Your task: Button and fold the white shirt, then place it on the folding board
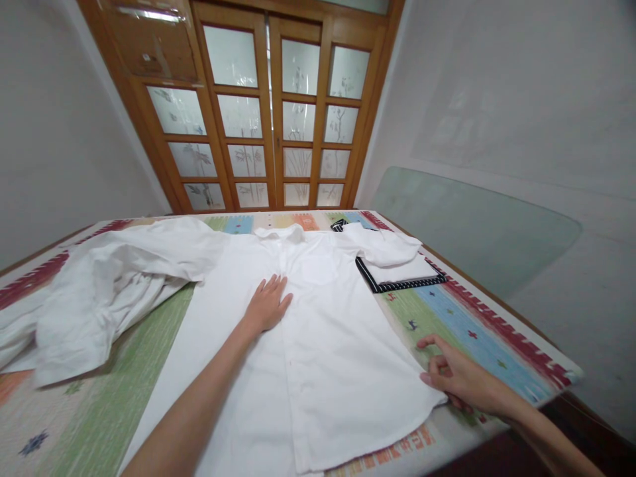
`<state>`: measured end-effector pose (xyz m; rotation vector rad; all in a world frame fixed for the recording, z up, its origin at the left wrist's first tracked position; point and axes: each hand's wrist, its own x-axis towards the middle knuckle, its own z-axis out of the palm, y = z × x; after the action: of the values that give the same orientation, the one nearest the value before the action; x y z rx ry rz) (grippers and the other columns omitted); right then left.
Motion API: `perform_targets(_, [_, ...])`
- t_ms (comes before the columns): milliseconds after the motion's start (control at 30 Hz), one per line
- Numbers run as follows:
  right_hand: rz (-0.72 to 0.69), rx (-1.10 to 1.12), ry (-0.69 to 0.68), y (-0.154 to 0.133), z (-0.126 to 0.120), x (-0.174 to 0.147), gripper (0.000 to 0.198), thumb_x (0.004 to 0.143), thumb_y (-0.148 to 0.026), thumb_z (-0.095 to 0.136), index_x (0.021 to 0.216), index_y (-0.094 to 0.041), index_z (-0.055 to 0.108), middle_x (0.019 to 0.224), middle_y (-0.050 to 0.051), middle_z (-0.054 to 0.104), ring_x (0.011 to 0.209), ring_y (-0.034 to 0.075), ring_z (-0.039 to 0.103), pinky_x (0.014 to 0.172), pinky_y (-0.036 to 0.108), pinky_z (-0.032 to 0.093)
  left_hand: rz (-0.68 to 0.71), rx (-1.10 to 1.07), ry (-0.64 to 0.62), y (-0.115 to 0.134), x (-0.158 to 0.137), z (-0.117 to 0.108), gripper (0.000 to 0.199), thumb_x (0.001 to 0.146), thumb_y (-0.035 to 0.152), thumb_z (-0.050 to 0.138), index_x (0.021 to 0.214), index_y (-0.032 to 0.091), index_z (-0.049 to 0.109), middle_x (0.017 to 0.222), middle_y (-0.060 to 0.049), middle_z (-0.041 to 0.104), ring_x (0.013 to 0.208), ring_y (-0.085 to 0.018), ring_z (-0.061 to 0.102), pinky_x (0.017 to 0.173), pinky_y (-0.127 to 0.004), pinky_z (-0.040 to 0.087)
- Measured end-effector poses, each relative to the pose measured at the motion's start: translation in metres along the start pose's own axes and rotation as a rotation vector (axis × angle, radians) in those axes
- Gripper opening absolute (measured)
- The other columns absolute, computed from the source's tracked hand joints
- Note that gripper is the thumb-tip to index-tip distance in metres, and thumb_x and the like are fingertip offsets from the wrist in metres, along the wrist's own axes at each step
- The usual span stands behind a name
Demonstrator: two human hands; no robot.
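A white button-front shirt (pixel 328 344) lies spread on a patterned tablecloth, its collar at the far side. My left hand (pixel 268 305) rests flat on the shirt's front near the button line, fingers stretched out. At the shirt's lower right side edge, my right hand (pixel 452 374) has its thumb and curled fingers on the fabric near the hem corner, with the index finger held apart. The shirt's right sleeve (pixel 387 246) lies over a folded white cloth with a black patterned border (pixel 407 285).
More rumpled white fabric (pixel 114 285) covers the table's left side. The colourful tablecloth (pixel 491 344) shows along the right edge. A pale glass panel (pixel 462 218) leans on the right wall. Wooden doors with glass panes (pixel 268 119) stand beyond the table.
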<state>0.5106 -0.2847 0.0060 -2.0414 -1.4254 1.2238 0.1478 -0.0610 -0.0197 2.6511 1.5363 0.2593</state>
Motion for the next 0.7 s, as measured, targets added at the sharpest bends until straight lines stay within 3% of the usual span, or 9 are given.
perform_targets(133, [-0.056, -0.062, -0.018, 0.005, 0.001, -0.004, 0.048, 0.073, -0.043, 0.060, 0.110, -0.025, 0.035, 0.058, -0.011, 0.045, 0.037, 0.008, 0.040, 0.034, 0.018, 0.026, 0.005, -0.002, 0.032, -0.002, 0.001, 0.004, 0.058, 0.099, 0.041, 0.029, 0.148, 0.010, 0.038, 0.153, -0.014, 0.038, 0.146, -0.024, 0.026, 0.120, -0.046, 0.022])
perform_targets(267, [-0.084, -0.174, -0.066, -0.008, -0.003, -0.005, 0.057, 0.070, -0.030, 0.061, 0.120, -0.022, 0.034, 0.059, -0.010, 0.049, 0.046, 0.011, 0.047, 0.045, 0.022, 0.036, 0.006, -0.042, 0.041, -0.002, 0.001, 0.004, 0.057, 0.098, 0.039, 0.032, 0.147, 0.011, 0.039, 0.153, -0.014, 0.038, 0.146, -0.023, 0.027, 0.121, -0.046, 0.021])
perform_targets(367, [-0.108, -0.261, -0.078, -0.023, -0.006, -0.006, 0.066, 0.065, -0.023, 0.063, 0.125, -0.020, 0.036, 0.061, -0.007, 0.054, 0.057, 0.015, 0.053, 0.055, 0.025, 0.040, 0.011, -0.180, 0.074, -0.005, 0.000, 0.003, 0.056, 0.094, 0.034, 0.038, 0.144, 0.010, 0.044, 0.151, -0.014, 0.042, 0.144, -0.025, 0.032, 0.120, -0.046, 0.021])
perform_targets(433, [-0.120, -0.277, -0.088, -0.029, -0.007, -0.008, 0.067, 0.065, -0.022, 0.064, 0.127, -0.019, 0.038, 0.062, -0.005, 0.056, 0.060, 0.017, 0.055, 0.058, 0.027, 0.040, 0.012, -0.344, 0.141, -0.008, -0.001, 0.002, 0.055, 0.089, 0.032, 0.046, 0.140, 0.011, 0.049, 0.148, -0.014, 0.048, 0.139, -0.026, 0.041, 0.118, -0.045, 0.028])
perform_targets(567, [-0.113, -0.257, -0.098, -0.027, -0.004, -0.009, 0.067, 0.067, -0.028, 0.068, 0.129, -0.021, 0.045, 0.062, -0.004, 0.056, 0.060, 0.018, 0.055, 0.058, 0.028, 0.040, -0.086, -0.803, 0.249, -0.013, -0.001, -0.003, 0.054, 0.079, 0.033, 0.058, 0.129, 0.014, 0.060, 0.123, -0.012, 0.067, 0.099, -0.022, 0.067, 0.092, -0.037, 0.052])
perform_targets(633, [-0.115, -0.240, -0.085, -0.020, -0.003, -0.009, 0.066, 0.068, -0.034, 0.071, 0.128, -0.022, 0.048, 0.062, -0.005, 0.055, 0.060, 0.017, 0.055, 0.057, 0.027, 0.040, -0.130, -1.016, 0.197, -0.013, -0.002, -0.006, 0.055, 0.079, 0.033, 0.059, 0.131, 0.013, 0.059, 0.102, -0.008, 0.071, 0.070, -0.015, 0.065, 0.073, -0.031, 0.055])
perform_targets(700, [-0.117, -0.237, -0.054, -0.012, -0.003, -0.009, 0.065, 0.068, -0.040, 0.072, 0.127, -0.024, 0.050, 0.062, -0.005, 0.054, 0.058, 0.016, 0.053, 0.056, 0.025, 0.040, -0.122, -1.142, 0.113, -0.010, -0.004, -0.008, 0.057, 0.079, 0.031, 0.059, 0.133, 0.012, 0.056, 0.081, -0.002, 0.068, 0.054, -0.010, 0.057, 0.059, -0.027, 0.050])
